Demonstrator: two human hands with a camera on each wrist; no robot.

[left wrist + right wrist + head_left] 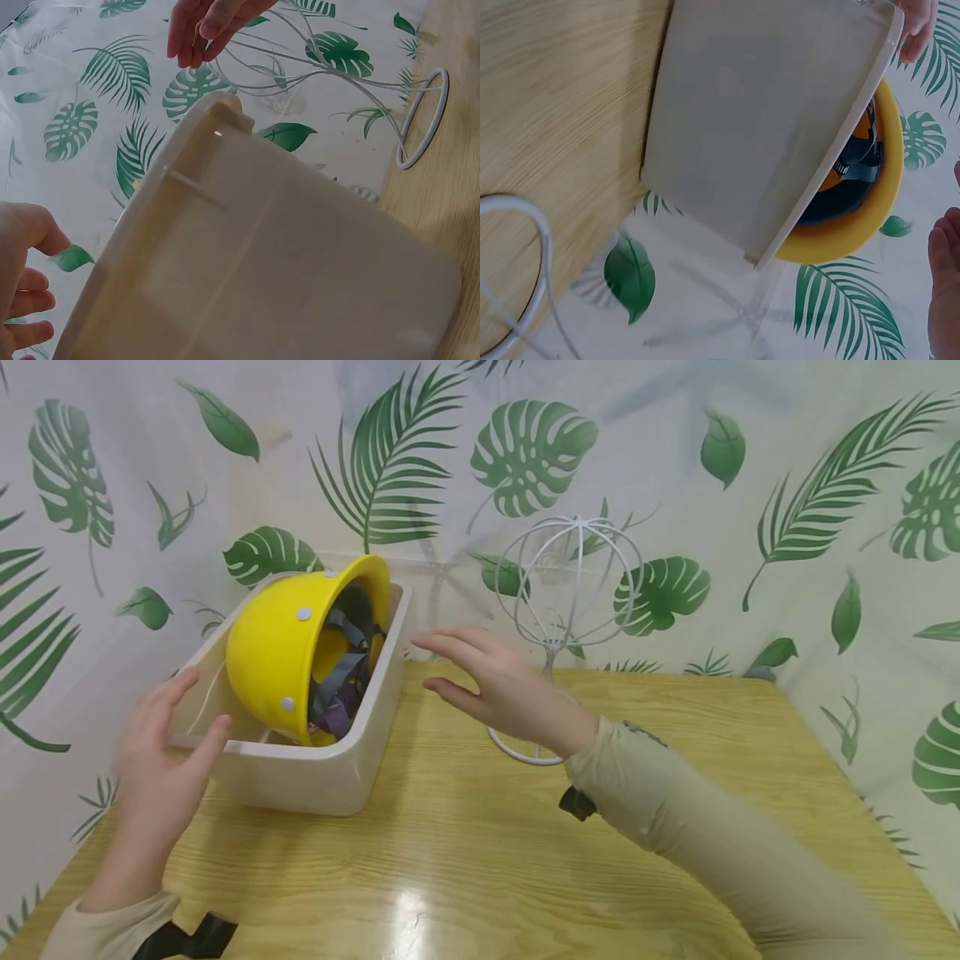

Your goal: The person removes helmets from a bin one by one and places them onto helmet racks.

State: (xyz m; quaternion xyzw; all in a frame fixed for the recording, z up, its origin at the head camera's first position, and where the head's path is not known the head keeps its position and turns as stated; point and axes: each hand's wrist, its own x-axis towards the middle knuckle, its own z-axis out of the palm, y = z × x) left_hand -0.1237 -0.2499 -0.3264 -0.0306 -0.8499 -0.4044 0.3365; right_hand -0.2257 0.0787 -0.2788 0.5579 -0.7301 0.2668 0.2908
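The helmet lies sideways in the bin by the table's far left corner. At the bin's 2 sides, left hand and right hand hover, thumbs apart from fingers.

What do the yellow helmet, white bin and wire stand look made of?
Yellow helmet: probably hard plastic, smooth, from its evenly colored shell. White bin: likely molded plastic, low sheen, given rounded corners. Wire stand: perhaps white-coated metal, judging by slim curved rods.
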